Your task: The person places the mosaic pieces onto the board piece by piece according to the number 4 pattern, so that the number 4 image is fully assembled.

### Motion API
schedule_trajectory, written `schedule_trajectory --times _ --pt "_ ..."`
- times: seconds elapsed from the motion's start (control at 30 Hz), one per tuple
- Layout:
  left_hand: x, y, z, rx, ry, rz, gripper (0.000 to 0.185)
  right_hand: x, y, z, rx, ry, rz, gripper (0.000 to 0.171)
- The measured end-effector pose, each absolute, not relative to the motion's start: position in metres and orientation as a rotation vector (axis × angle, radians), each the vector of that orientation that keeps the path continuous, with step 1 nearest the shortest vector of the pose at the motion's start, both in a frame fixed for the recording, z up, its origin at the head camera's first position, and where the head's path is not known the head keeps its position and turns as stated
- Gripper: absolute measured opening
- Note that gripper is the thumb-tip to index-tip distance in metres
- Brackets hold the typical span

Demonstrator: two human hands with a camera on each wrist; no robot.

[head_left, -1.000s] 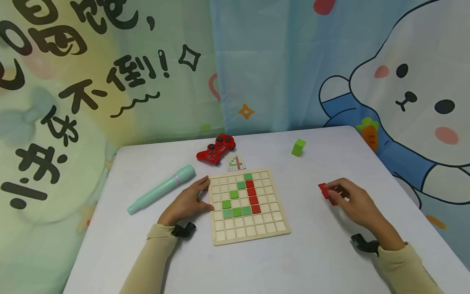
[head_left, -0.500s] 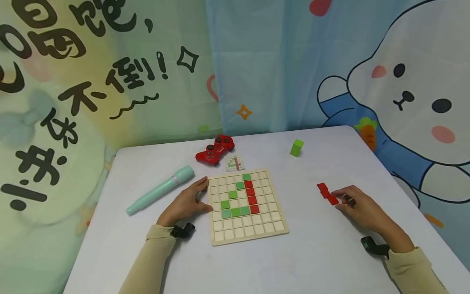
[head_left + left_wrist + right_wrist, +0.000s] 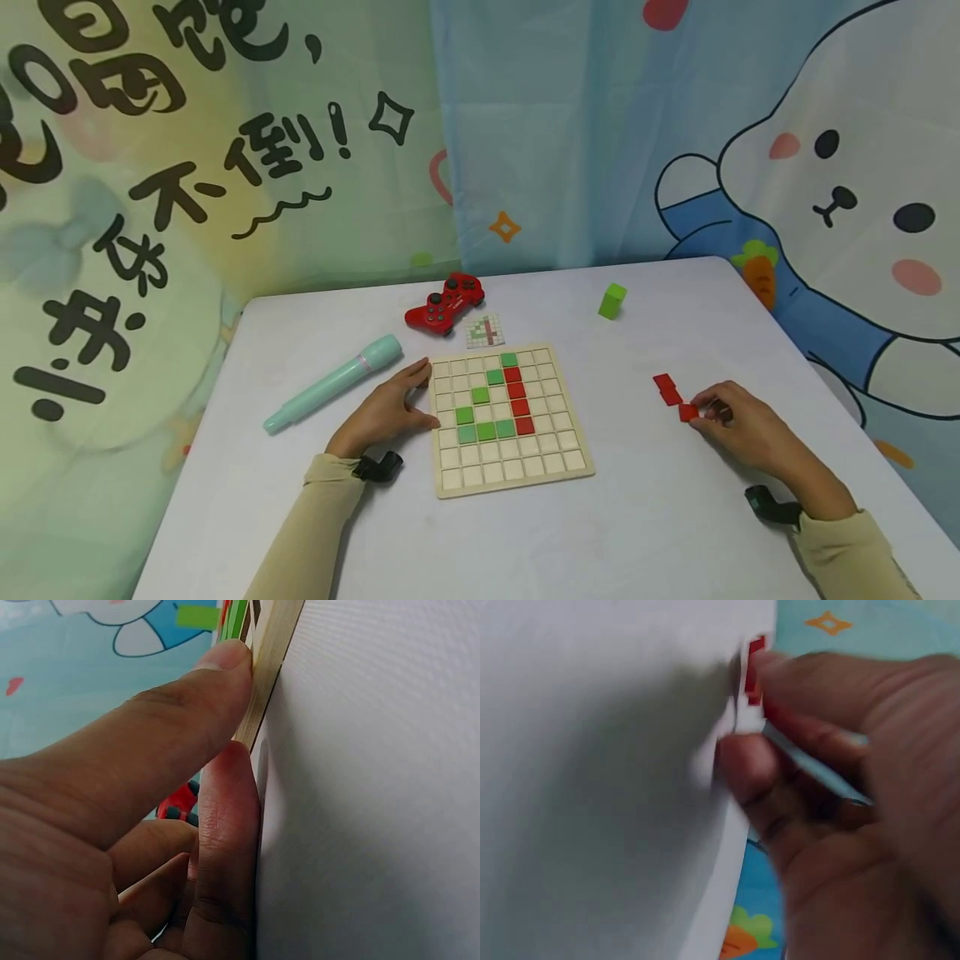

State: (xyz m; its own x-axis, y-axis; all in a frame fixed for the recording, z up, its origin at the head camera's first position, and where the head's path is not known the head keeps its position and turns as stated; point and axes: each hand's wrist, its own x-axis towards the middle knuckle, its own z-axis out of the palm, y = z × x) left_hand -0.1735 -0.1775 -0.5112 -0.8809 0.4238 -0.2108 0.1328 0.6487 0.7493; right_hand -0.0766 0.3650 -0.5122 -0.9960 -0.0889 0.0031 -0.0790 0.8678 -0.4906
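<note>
A square wooden grid board [image 3: 517,483] lies on the table, with a line of red tiles [image 3: 517,392] and several green tiles [image 3: 486,431] set in its cells. Along its left edge rests my left hand [image 3: 382,417], thumb and fingers spread against the rim. The left wrist view shows that thumb [image 3: 172,712] on the board's side. Well right of the board, my right hand [image 3: 746,429] pinches a red tile [image 3: 687,412] between thumb and index finger, low over the table. Two more red tiles [image 3: 667,389] lie just beyond it, overlapping or touching.
Above the board lie a small pattern card [image 3: 484,332] and a red game controller [image 3: 446,305]. A mint-green tube-shaped case [image 3: 333,385] lies left of the left hand. A green block [image 3: 612,302] stands toward the back right. A printed curtain [image 3: 525,150] hangs behind the table.
My right hand has drawn back to the right and pulled one red tile toward me, apart from the other two. The left hand and the board stay where they were.
</note>
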Motion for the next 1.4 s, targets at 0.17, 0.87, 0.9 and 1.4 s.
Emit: schedule_trajectory --times 0.17,0.87,0.9,1.4 --pt "-0.173 -0.177 -0.511 0.433 2.502 1.095 0.105 -0.079 0.351 -0.499 -0.29 3.097 -0.806 0.036" --pt "-0.175 -0.182 -0.513 0.517 2.522 1.075 0.104 -0.105 0.182 -0.484 -0.989 2.621 -0.784 0.016" --pt "-0.176 -0.182 -0.513 0.519 2.518 1.075 0.105 -0.105 0.178 -0.485 -1.004 2.621 -0.77 0.016" --pt "-0.177 -0.18 -0.512 0.477 2.518 1.058 0.105 -0.11 0.156 -0.488 -0.867 2.607 -0.719 0.019"
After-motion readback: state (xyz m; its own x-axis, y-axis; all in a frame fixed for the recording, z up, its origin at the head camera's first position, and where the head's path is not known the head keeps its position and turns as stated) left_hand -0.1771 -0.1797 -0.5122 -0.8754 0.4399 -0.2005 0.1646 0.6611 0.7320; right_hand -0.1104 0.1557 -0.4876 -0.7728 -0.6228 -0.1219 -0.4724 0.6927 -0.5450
